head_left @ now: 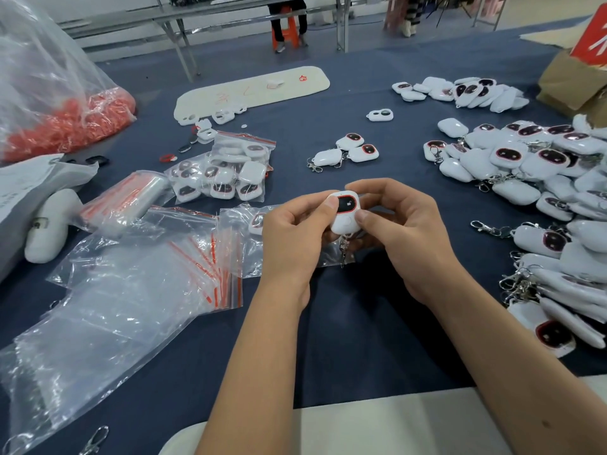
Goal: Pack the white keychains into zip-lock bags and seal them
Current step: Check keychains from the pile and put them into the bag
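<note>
Just above the blue bench (345, 323), a white keychain (345, 213) is pinched between the curled fingers of the left hand (295, 238) and right hand (404, 231). Left of the keychain, empty zip-lock bags (197, 257) are spread; beyond it, a filled bag (230, 169) lies, and to its right loose keychains (525, 165) are heaped.

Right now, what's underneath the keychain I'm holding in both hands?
Under the held keychain its metal clasp hangs over a clear zip-lock bag on the blue tablecloth. The left hand and right hand cover the rest of that bag.
</note>
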The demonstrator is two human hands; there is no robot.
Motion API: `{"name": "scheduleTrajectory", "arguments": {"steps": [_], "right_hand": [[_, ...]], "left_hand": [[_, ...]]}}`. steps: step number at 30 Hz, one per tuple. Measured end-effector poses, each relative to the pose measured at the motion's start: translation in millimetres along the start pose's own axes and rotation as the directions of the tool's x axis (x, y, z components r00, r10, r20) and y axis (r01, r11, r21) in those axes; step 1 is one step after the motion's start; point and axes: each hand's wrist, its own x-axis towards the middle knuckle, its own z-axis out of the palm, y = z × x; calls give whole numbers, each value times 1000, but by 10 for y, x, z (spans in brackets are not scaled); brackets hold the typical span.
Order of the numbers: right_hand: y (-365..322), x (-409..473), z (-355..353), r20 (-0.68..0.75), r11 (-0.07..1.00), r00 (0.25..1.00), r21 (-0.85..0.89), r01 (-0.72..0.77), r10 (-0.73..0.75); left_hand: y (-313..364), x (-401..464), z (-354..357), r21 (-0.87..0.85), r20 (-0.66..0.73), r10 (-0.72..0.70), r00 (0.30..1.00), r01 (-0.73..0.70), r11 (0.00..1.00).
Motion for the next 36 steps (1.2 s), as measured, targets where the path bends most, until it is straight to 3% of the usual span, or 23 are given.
{"name": "scheduleTrajectory", "arguments": {"steps": [14, 22, 29, 32, 36], "right_hand": [[-12, -13, 4, 33, 1000, 999, -6, 14, -14], [-20, -22, 14, 30, 997, 999, 74, -23, 21], [-23, -12, 11, 52, 990, 999, 138, -22, 15], [-10, -13, 10, 65, 992, 998, 122, -14, 6], [6, -10, 25, 13, 997, 1000, 75, 4, -5]], "left_hand": [[-49, 40, -34, 107, 13, 87, 996, -88, 990], [-32, 34, -39, -66, 52, -67, 996, 71, 995], [-9, 38, -41, -179, 113, -87, 990, 106, 978], [-26, 46, -57, -136, 102, -32, 994, 46, 990], [-76, 58, -34, 27, 72, 136, 988, -138, 990]]}}
